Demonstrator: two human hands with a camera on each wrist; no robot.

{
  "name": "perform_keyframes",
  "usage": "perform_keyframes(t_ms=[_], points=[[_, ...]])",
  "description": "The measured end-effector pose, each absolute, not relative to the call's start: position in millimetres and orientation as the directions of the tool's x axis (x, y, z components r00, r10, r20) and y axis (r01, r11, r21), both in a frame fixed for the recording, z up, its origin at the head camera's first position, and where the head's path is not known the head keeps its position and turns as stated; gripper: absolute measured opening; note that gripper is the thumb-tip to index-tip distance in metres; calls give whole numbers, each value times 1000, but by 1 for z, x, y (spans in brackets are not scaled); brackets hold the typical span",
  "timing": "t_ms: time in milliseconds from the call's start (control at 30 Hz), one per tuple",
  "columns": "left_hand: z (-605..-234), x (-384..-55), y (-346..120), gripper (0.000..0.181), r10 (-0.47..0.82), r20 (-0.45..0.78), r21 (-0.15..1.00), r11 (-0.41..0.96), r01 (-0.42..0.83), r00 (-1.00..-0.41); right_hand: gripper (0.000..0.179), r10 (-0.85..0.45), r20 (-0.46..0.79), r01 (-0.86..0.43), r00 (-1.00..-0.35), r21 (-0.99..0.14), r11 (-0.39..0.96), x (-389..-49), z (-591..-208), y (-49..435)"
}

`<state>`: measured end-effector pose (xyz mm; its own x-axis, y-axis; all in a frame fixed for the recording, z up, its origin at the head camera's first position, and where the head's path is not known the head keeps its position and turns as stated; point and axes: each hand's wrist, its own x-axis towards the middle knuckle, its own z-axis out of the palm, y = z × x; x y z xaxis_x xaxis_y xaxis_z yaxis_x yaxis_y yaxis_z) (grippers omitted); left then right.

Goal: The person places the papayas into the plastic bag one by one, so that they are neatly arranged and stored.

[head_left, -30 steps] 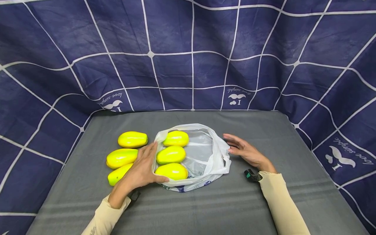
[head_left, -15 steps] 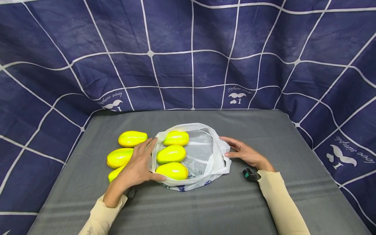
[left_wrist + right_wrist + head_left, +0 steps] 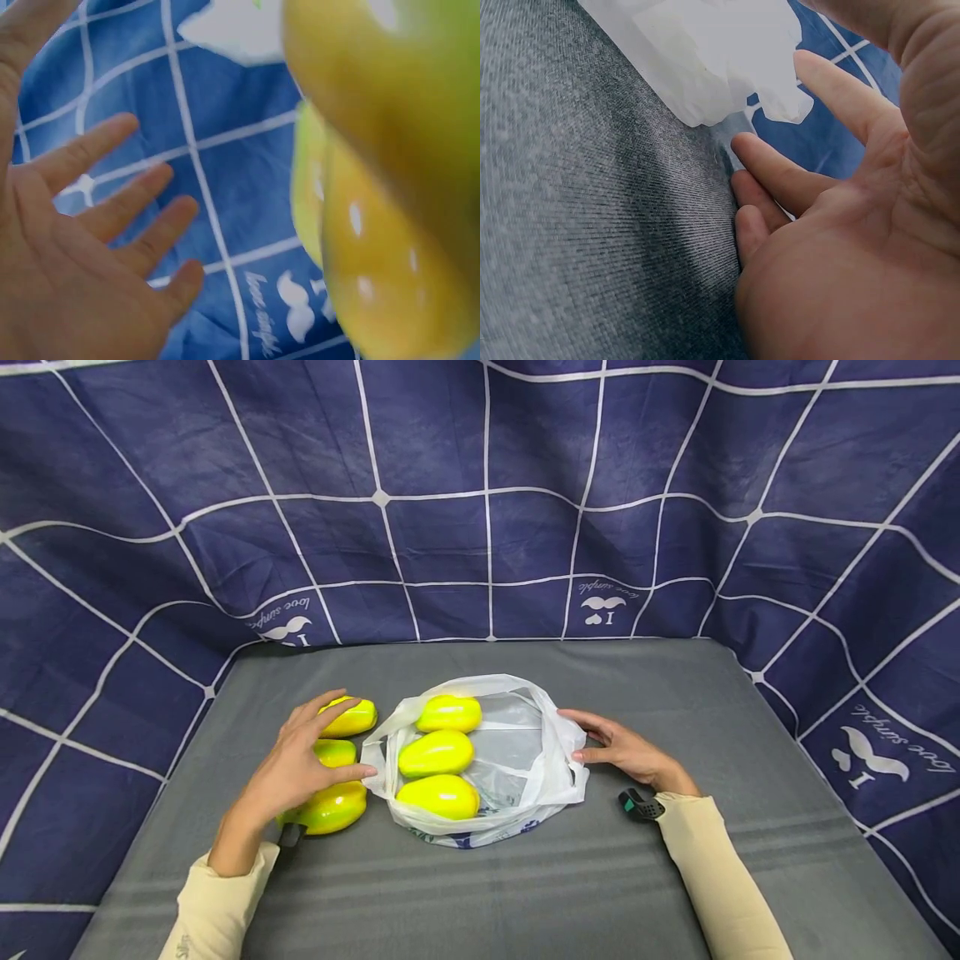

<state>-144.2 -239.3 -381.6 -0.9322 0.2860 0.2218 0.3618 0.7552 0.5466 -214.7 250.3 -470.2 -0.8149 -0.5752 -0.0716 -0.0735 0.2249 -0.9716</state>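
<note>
Left of centre, the left hand is hovering close to loose yellow fruits, its grip spread wide and holding nothing, while the right hand, loosely curved, is seemingly touching the white bag at centre without visibly pinching it. Careful handling is probably calling for steadying the bag and cupping each fruit round its middle. Three bagged fruits are lying in its left half; a grey-covered table is filling the lower frame, a blue gridded curtain hanging around it.

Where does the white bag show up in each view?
Head: bag, just below the middle.
Left wrist: bag, top middle, only partly in frame.
Right wrist: bag, top, just left of centre.
Shared landmark: blue cloth with white lines, in all three.
</note>
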Motion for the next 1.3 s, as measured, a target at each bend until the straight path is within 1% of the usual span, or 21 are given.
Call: perform_keyframes(t_ms=[67,133,267,400,567,700,867,1033,1300], points=[[-380,-152,-251,84,297,231,538,754,376,-927,73,-574,-75,-72,-815,-971,230,-215,-471,249],[-378,-161,-263,78,312,202,540,755,372,-928,74,-574,-77,-68,-815,-971,227,-215,-471,249],[-377,-183,-289,70,359,80,565,752,340,-930,74,-574,-75,-67,-815,-973,222,-215,-470,248],[-381,-206,-307,62,439,-7,603,719,346,-899,74,-569,-79,-67,-818,-971,231,-214,-468,248],[-385,-222,-313,60,474,-95,644,700,309,-875,74,-571,-74,-74,-818,-970,231,-214,-471,249],[-388,-228,-313,60,480,-121,670,685,285,-869,74,-567,-70,-77,-821,-970,232,-214,-470,248],[-393,-230,-315,58,504,-108,690,658,300,-857,73,-556,-76,-79,-828,-965,250,-215,-470,248],[-397,-231,-314,57,513,-114,686,660,306,-851,73,-559,-75,-82,-825,-965,250,-216,-473,248],[-401,-231,-308,61,499,-168,687,678,262,-850,73,-553,-86,-70,-829,-964,256,-215,-471,249]])
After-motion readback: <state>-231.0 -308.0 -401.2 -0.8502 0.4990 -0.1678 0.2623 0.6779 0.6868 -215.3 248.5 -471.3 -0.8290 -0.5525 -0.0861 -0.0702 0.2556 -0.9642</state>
